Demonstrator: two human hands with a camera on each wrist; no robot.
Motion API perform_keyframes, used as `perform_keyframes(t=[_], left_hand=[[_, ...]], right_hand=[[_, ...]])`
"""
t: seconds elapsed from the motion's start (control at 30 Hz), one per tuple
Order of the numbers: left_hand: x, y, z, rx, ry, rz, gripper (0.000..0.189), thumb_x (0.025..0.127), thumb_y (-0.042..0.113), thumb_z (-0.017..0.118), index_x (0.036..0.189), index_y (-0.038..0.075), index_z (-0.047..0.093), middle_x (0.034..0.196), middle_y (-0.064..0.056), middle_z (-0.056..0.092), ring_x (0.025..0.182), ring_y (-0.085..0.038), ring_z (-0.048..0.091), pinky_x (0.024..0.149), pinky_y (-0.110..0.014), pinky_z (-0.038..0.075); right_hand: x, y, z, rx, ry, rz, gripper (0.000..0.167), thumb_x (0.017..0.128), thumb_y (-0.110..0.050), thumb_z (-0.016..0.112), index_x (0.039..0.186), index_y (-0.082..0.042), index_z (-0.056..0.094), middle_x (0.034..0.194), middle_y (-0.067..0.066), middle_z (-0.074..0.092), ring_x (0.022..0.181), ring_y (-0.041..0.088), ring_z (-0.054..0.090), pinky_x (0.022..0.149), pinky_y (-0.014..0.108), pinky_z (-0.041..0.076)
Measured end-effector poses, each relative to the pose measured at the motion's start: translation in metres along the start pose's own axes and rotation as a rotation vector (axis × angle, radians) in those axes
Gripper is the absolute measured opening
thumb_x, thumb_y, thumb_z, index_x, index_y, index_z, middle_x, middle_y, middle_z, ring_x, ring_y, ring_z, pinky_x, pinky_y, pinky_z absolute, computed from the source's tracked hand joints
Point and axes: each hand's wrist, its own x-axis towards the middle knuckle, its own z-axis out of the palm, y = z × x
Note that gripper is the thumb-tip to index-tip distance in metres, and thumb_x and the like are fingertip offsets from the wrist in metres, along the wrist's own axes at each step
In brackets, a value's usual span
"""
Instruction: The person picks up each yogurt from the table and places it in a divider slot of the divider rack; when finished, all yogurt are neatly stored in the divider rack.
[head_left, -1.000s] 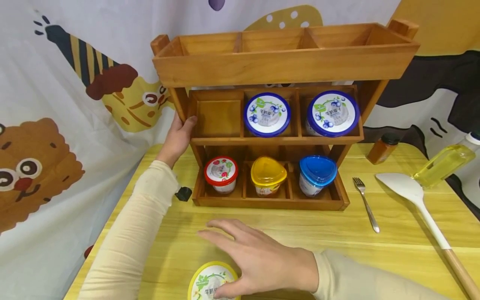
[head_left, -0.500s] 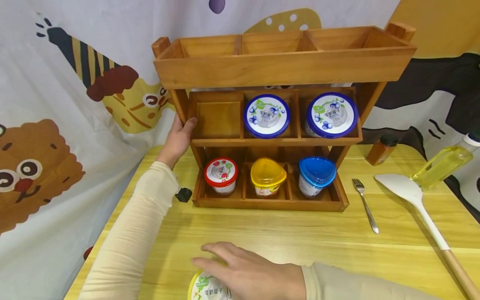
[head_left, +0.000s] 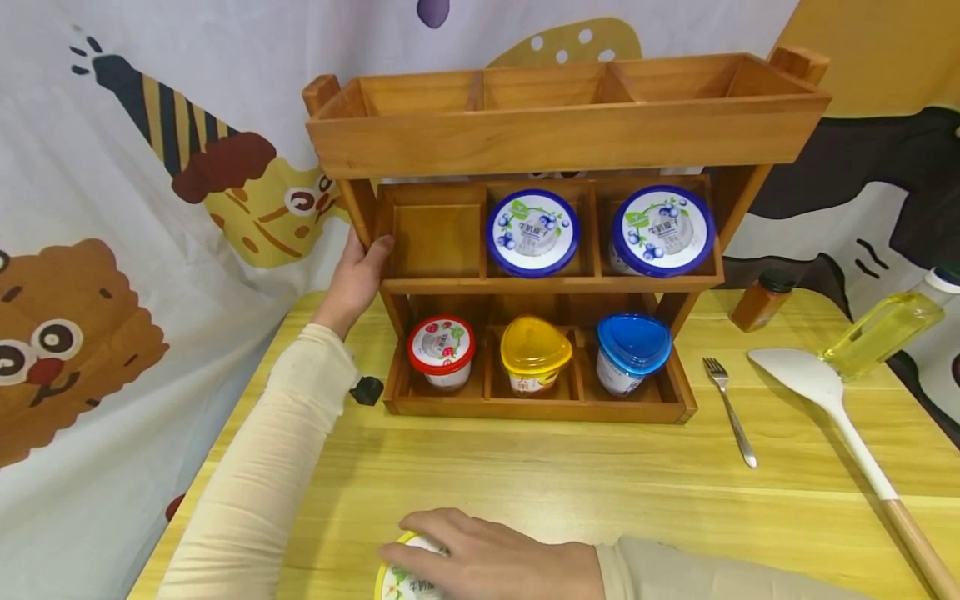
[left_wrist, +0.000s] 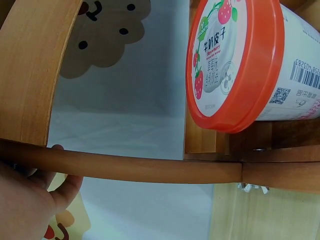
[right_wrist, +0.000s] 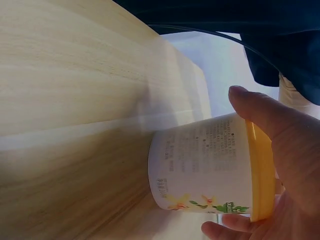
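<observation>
My left hand [head_left: 354, 277] grips the left side post of a brown three-tier wooden shelf [head_left: 570, 133]. In the left wrist view, the fingers [left_wrist: 68, 192] curl round that post. Near the front of the table, my right hand [head_left: 502, 557] is over a tub with a yellow lid [head_left: 405, 585], covering part of its top. The right wrist view has the white-sided yogurt tub [right_wrist: 200, 167] upright on the table, thumb and fingers gripping it around the lid's rim.
Two blue-lidded tubs [head_left: 533, 233] sit in the middle tier. Red-, yellow- and blue-lidded cups [head_left: 634, 350] fill the bottom tier. To the right lie a fork [head_left: 731, 412], a white spatula [head_left: 817, 387], a small jar [head_left: 762, 300] and an oil bottle [head_left: 885, 333].
My right hand has come down toward the front onto the yellow-lidded tub, its fingers closing round the lid. The left hand has stayed on the shelf post.
</observation>
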Motion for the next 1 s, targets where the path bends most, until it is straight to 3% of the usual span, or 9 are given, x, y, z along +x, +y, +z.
perform_keyframes(t=[0.47,0.63,0.87,1.0], left_hand=[[0.0,0.003,0.0,0.004,-0.001,0.011,0.051,0.105,0.027,0.04,0.15,0.012,0.024,0.146,-0.015,0.039,0.13,-0.022,0.039,0.114,-0.038,0.026],[0.0,0.003,-0.001,0.009,-0.007,0.024,0.053,0.105,0.027,0.04,0.152,0.014,0.022,0.147,-0.012,0.038,0.132,-0.021,0.038,0.115,-0.038,0.025],[-0.001,0.003,-0.002,0.016,-0.023,0.01,0.053,0.106,0.028,0.039,0.153,0.015,0.019,0.15,-0.012,0.036,0.135,-0.022,0.035,0.117,-0.039,0.023],[-0.003,0.005,-0.001,0.003,-0.033,0.003,0.053,0.106,0.03,0.039,0.153,0.017,0.019,0.149,-0.011,0.037,0.134,-0.021,0.036,0.116,-0.039,0.023]], right_hand=[[-0.003,-0.001,0.003,0.059,-0.018,0.025,0.067,0.1,-0.05,0.047,0.157,-0.029,0.019,0.149,0.008,0.033,0.125,0.011,0.043,0.1,0.019,0.04],[-0.003,-0.004,-0.008,0.108,-0.006,0.045,0.073,0.097,-0.052,0.052,0.157,-0.033,0.016,0.151,0.003,0.029,0.126,0.008,0.04,0.102,0.017,0.038],[-0.008,-0.012,-0.037,0.089,0.042,0.176,0.083,0.09,-0.065,0.054,0.156,-0.039,0.011,0.155,0.0,0.023,0.135,0.011,0.035,0.102,0.027,0.045],[-0.012,-0.017,-0.052,0.064,0.138,0.268,0.089,0.083,-0.066,0.064,0.155,-0.042,0.016,0.155,0.0,0.026,0.134,0.015,0.04,0.099,0.033,0.048]])
